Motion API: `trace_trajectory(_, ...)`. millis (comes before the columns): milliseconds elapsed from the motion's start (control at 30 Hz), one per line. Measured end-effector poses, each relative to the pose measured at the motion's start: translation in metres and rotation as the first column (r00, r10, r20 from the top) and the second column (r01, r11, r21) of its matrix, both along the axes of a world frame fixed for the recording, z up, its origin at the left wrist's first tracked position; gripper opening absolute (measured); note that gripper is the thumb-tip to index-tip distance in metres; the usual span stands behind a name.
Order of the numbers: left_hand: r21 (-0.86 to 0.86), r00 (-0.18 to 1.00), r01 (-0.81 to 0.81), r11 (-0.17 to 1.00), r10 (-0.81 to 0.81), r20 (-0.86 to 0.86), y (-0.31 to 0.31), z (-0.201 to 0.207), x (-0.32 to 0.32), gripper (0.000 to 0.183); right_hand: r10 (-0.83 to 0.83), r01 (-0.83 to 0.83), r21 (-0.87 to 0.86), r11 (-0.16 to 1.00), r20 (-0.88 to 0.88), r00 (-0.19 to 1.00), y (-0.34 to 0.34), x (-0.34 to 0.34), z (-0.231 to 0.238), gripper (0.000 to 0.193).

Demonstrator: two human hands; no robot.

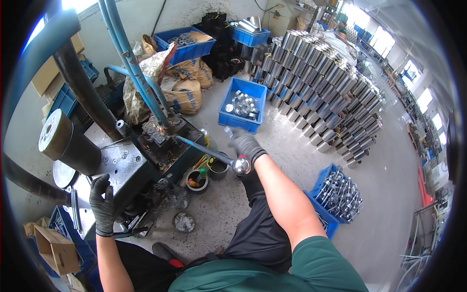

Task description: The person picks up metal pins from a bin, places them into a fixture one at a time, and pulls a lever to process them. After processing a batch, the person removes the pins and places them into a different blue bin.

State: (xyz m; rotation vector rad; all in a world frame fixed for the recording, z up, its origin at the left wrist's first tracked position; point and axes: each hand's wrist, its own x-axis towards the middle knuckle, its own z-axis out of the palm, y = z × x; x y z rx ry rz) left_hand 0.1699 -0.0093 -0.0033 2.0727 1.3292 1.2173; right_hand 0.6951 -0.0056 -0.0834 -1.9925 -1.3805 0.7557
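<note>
My left hand [101, 207], in a dark grey glove, is beside the metal bed of a machine [119, 163]. Its fingers are loosely bent and apart, with nothing seen between them. Two thin metal rods [75, 209] lie on the bed close by. My right hand [247, 146], gloved alike and smeared by motion, is out in front, short of a blue crate [239, 122] of small shiny metal parts [243, 104]. A small pale metal piece [228, 130] shows at its fingertips. Under the right wrist is the shiny ball knob [242, 166] of a blue lever [204, 149].
A dark cylinder [73, 143] stands on the machine at left. Stacked shiny metal tubes [316, 87] fill the back right. Blue crates of rod-like parts [338, 194] sit at right. Small tubs [197, 181] and a round tin [184, 222] stand on the floor by the machine.
</note>
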Motion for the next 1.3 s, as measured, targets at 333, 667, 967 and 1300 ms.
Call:
trace_trajectory(333, -0.025, 1.000, 0.026, 0.999, -0.026, -0.015, -0.003, 0.000, 0.005, 0.034, -0.310, 0.495, 0.389, 0.777, -0.447, 0.839, 0.008, 0.036, 0.012, 0.093)
trace_trajectory(667, -0.053, 0.998, 0.052, 0.997, -0.054, -0.034, -0.007, 0.006, 0.009, 0.036, -0.438, 0.699, 0.359, 0.619, -0.581, 0.686, 0.010, 0.063, -0.005, 0.074)
trace_trajectory(967, -0.070, 0.995, 0.090, 0.993, -0.093, -0.034, -0.010, 0.007, 0.013, 0.034, -0.418, 0.742, 0.363, 0.563, -0.649, 0.635, 0.023, 0.091, -0.044, 0.072)
trace_trajectory(1300, -0.105, 0.993, 0.113, 0.988, -0.117, -0.031, -0.013, 0.008, 0.011, 0.032, -0.372, 0.907, -0.041, 0.418, -0.919, 0.130, -0.007, 0.069, 0.008, 0.028)
